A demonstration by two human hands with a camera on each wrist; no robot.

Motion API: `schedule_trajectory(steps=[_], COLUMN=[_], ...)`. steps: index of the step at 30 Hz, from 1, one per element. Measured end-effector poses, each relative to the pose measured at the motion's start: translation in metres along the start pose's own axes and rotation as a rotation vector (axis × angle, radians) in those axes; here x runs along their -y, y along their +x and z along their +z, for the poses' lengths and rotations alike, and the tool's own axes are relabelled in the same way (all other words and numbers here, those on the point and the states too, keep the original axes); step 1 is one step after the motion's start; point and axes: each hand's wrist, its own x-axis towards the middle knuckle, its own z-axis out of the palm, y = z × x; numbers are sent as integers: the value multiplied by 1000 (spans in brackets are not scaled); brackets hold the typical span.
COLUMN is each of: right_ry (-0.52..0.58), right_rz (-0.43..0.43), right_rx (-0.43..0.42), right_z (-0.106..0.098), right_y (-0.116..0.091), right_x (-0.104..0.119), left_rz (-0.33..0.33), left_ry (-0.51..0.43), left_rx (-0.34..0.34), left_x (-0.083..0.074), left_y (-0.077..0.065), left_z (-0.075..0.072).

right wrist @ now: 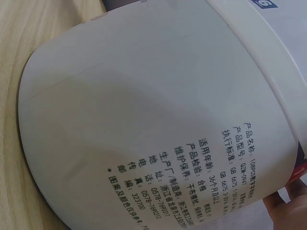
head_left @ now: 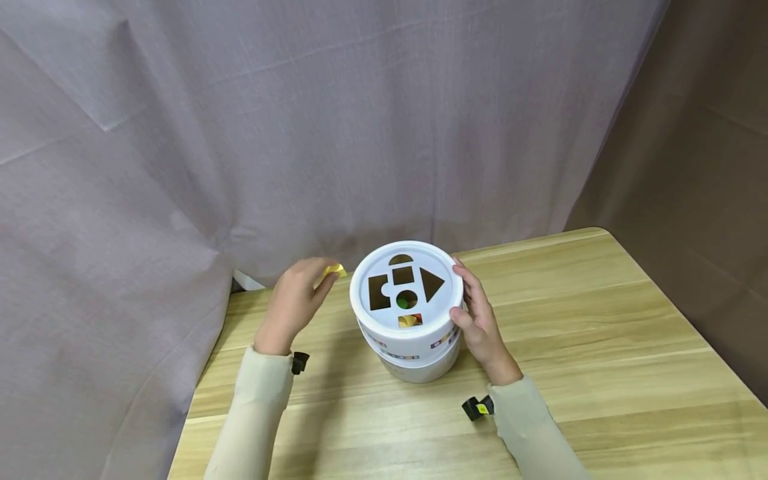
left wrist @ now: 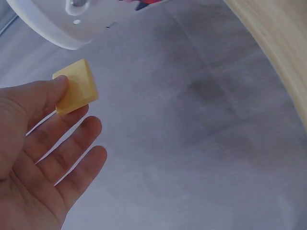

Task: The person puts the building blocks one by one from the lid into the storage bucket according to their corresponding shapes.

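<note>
A white bucket (head_left: 414, 370) stands upright on the table, its white lid (head_left: 360, 287) cut with several shaped holes, among them a half circle, a square, a triangle and a circle. Through the lower holes show green and yellow-red bits inside. To the left of the bucket my left hand (head_left: 295, 300) pinches a yellow block (left wrist: 76, 87), flat and square-looking, between thumb and index finger; the other fingers are spread. My right hand (head_left: 482, 323) grips the bucket's right side at the lid rim, thumb towards me. Printed text covers the bucket wall (right wrist: 120, 96) in the right wrist view.
The bucket is on a wooden table (head_left: 600, 347), with a grey cloth (head_left: 336, 133) hanging behind and to the left. A brown cloth (head_left: 690, 167) hangs at the right. Black wrist mounts (head_left: 478, 408) stick out beside both sleeves.
</note>
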Motion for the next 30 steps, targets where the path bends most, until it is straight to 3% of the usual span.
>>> schedule_trajectory(steps=[7, 12, 20, 30], right_ry=[8, 11, 12, 12], right_rz=[4, -4, -26, -17], right_rx=[0, -2, -4, -4], right_z=[0, 0, 0, 0], right_y=[-1, -1, -1, -2], right_x=[1, 1, -1, -1], left_rz=[86, 115, 130, 112], left_ry=[-21, -39, -34, 32], left_rx=[-66, -78, -29, 51], left_x=[-21, -34, -39, -49], left_y=[22, 37, 57, 67], left_z=[3, 13, 31, 43])
